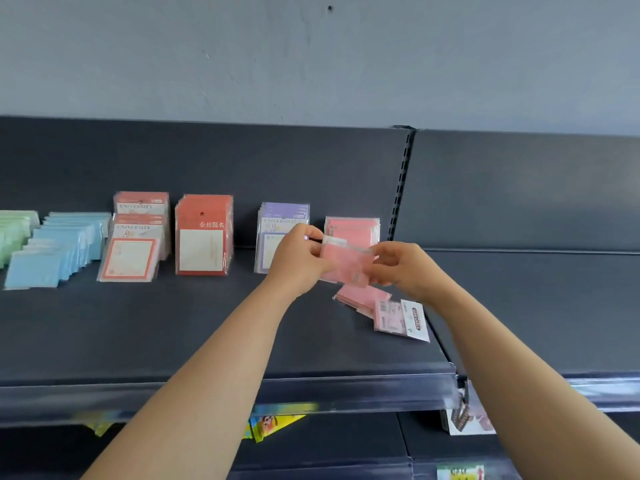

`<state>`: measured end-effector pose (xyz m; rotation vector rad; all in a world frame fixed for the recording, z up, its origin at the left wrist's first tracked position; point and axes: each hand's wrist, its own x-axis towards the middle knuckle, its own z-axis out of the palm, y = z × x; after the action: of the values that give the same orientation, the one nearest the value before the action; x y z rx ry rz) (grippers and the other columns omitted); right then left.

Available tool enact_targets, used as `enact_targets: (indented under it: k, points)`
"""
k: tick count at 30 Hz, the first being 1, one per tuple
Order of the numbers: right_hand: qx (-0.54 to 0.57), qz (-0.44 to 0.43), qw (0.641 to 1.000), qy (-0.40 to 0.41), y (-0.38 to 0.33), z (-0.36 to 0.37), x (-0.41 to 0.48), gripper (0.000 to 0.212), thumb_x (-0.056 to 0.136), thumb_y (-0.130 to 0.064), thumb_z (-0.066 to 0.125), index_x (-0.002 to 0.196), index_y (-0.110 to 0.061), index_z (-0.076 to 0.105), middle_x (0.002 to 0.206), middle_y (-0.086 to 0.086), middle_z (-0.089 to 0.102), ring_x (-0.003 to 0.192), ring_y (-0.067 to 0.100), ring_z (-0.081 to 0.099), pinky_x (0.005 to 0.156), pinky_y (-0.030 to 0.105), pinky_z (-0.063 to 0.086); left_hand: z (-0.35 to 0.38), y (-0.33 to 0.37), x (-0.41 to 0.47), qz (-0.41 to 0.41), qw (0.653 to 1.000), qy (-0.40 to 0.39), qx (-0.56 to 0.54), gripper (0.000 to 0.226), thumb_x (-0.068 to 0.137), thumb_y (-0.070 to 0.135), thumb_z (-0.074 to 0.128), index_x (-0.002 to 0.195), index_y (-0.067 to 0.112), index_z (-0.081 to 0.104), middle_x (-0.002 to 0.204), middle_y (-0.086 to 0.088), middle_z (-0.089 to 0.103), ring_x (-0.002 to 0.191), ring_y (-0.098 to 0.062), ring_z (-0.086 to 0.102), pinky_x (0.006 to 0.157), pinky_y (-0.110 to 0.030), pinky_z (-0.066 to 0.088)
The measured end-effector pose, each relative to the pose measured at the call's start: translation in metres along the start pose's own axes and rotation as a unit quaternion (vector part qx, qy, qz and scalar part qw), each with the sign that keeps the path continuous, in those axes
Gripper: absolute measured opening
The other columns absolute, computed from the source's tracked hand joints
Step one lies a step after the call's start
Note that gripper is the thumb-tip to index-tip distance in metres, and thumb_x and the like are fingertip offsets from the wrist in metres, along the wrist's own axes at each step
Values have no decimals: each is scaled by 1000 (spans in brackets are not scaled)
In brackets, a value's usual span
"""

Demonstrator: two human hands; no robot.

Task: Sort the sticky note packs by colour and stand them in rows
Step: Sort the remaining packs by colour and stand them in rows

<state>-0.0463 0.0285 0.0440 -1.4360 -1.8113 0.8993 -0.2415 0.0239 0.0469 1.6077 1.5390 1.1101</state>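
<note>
Both hands meet over the right part of a dark shelf (pixel 173 323), sharing one pink pack (pixel 346 263) held up off the surface: the left hand (pixel 298 258) pinches its left edge between thumb and curled fingers, and the right hand (pixel 401 268) grips its right edge the same way. Just behind the held pack, a short row of pink packs (pixel 360 228) stands against the back panel. Nearer and slightly right, a few loose pink packs (pixel 362 294) lie flat in a small untidy heap, with one pack bearing a white header card (pixel 398 318) at its near end. To the left of the hands stands a purple row (pixel 282 216), partly hidden by the left hand. Further left come plain red packs (pixel 204 233), then red-bordered packs (pixel 138 237) in a leaning row, then blue packs (pixel 59 251), and green packs (pixel 14 230) at the far left edge. On the shelf below, yellow packets (pixel 273 424) peek out.
</note>
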Motion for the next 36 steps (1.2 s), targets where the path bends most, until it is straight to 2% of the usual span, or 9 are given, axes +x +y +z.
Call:
enact_targets:
  k: [5, 9, 12, 15, 19, 25, 28, 31, 36]
  points:
    - [-122, 73, 990, -2, 26, -24, -5, 39, 84, -22, 70, 121, -16, 64, 114, 0, 67, 97, 14, 64, 90, 29, 51, 34, -1, 17, -28, 999, -32, 17, 25, 84, 2, 67, 105, 14, 62, 106, -1, 68, 91, -14, 63, 72, -23, 47]
    - [-161, 108, 978, -81, 41, -33, -11, 54, 76, -31, 80, 124, -18, 62, 113, -5, 64, 101, 11, 61, 91, 24, 45, 49, -14, 27, -60, 993, -71, 70, 17, 87, 4, 64, 98, 17, 64, 108, -3, 68, 94, -17, 63, 70, -22, 51]
    - [-210, 112, 963, -129, 45, -35, -12, 55, 74, -31, 82, 124, -20, 62, 118, -6, 64, 104, 11, 60, 94, 26, 45, 57, -20, 29, -84, 981, -132, 114, 36, 80, 13, 76, 114, 13, 63, 124, 1, 62, 106, -19, 60, 89, -32, 53]
    - [-240, 113, 954, -141, 47, -35, -10, 52, 74, -33, 81, 122, -23, 63, 115, -8, 61, 101, 11, 56, 88, 24, 40, 61, -12, 27, -80, 971, -146, 172, 51, 80, 19, 77, 126, 13, 55, 134, 4, 51, 110, -19, 55, 84, -28, 47]
    - [-243, 115, 951, -154, 49, -37, -8, 45, 74, -35, 81, 115, -24, 66, 112, -7, 62, 100, 12, 58, 86, 24, 40, 65, -5, 30, -87, 959, -143, 227, 82, 74, 25, 81, 143, 11, 39, 141, -5, 48, 122, -24, 51, 99, -34, 45]
    - [-153, 107, 973, -136, 53, -43, -8, 25, 77, -20, 78, 98, -16, 64, 96, -2, 71, 93, 21, 68, 83, 34, 52, 59, -20, 29, -114, 979, -154, 71, 26, 75, 9, 77, 98, 15, 67, 105, -7, 71, 97, -21, 67, 89, -36, 55]
    - [-32, 115, 993, -22, 55, -45, -3, 19, 84, -10, 68, 101, -12, 59, 93, 6, 72, 83, 24, 70, 82, 43, 54, 47, -24, 27, -133, 978, -151, -48, 32, 87, 2, 61, 116, 14, 63, 111, -7, 69, 99, -21, 68, 80, -33, 59]
    - [81, 176, 979, 56, 53, -36, 4, 28, 91, -8, 52, 118, -14, 50, 93, 6, 68, 76, 19, 67, 66, 36, 53, 41, -20, 16, -154, 958, -164, -177, 32, 93, -3, 49, 120, 12, 55, 114, -10, 67, 99, -23, 69, 77, -36, 60]
    - [-20, 139, 985, 100, 44, -20, 10, 31, 92, -11, 48, 121, -2, 51, 105, 16, 65, 77, 21, 57, 57, 25, 43, 58, -22, 6, -71, 985, -58, -147, 32, 94, 6, 46, 125, 16, 44, 123, -3, 55, 106, -20, 60, 81, -38, 59]
